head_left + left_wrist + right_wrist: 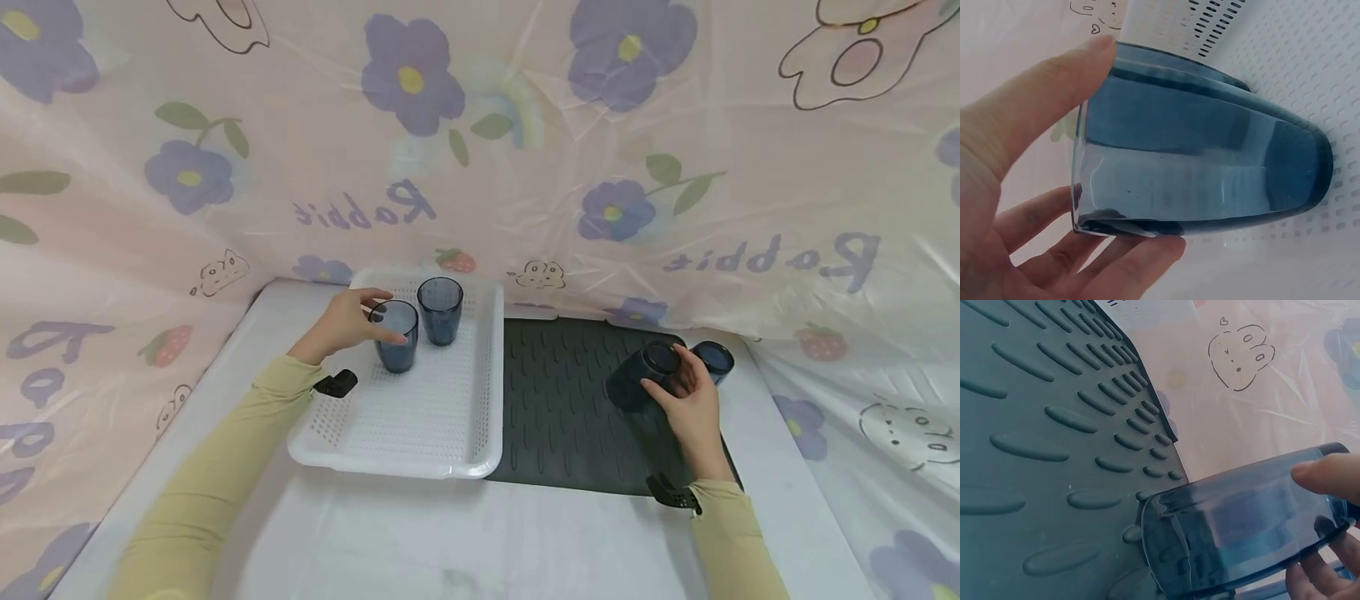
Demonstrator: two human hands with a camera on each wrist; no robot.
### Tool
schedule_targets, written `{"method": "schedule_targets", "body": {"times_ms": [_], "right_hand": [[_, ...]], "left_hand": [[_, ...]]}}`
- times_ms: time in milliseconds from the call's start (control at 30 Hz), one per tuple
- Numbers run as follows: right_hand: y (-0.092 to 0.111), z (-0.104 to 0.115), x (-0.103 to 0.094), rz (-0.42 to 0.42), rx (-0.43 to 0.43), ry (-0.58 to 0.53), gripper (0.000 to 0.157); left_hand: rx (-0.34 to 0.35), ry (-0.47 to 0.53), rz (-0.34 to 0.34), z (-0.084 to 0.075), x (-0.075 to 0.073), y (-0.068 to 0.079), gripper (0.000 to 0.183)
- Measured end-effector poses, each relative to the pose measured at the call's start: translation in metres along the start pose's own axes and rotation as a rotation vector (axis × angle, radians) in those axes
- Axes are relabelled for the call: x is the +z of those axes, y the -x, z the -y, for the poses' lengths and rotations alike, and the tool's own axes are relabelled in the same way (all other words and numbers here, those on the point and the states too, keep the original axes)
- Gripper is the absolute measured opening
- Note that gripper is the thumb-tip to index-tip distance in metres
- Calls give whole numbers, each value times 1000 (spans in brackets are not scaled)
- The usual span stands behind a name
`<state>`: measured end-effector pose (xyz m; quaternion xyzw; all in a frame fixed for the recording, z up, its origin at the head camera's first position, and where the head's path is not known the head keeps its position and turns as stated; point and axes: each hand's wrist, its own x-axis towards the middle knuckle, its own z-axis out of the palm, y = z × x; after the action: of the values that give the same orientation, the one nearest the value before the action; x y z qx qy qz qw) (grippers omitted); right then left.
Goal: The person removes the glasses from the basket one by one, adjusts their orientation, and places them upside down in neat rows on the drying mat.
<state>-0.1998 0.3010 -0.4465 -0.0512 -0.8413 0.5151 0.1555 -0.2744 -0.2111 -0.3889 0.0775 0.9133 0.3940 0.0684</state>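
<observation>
My left hand (347, 323) holds a blue glass tumbler (396, 343) near its rim, thumb on one side and fingers on the other. That tumbler stands upright in a white perforated basket (405, 468), beside a second blue tumbler (441, 315). In the left wrist view, its thick base (1300, 169) meets the basket floor. On the right, my right hand (693, 408) grips another dark blue tumbler (632, 382) over a dark ridged mat (570, 408). The right wrist view shows this tumbler (1229, 525) with its wider end toward the mat. Close behind those fingers is one more tumbler (714, 360).
Basket and mat lie side by side on a white table (390, 533). A pink curtain (495, 225) printed with flowers and rabbits hangs along the back and both sides. Black straps (671, 493) circle both wrists.
</observation>
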Motion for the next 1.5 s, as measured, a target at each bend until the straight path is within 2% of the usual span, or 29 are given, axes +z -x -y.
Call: {"method": "schedule_targets", "body": {"times_ms": [267,533,767,1133,1500], "right_hand": [[-3,1,1,8,-3,-11,75],[-3,-1,0,10,-2,-5,75],[-2,-2,0,16,-5,3,76],[-2,3,-1,15,12,6,75],[-3,2,-1,22,8,7,76]], "left_hand": [[26,-5,-30,-3,0,8,82],[3,-27,-75,2,0,15,77],[10,-47,-89,3,0,18,78],[-12,45,-147,-10,-10,26,80],[-17,184,-184,-8,-12,34,79]]}}
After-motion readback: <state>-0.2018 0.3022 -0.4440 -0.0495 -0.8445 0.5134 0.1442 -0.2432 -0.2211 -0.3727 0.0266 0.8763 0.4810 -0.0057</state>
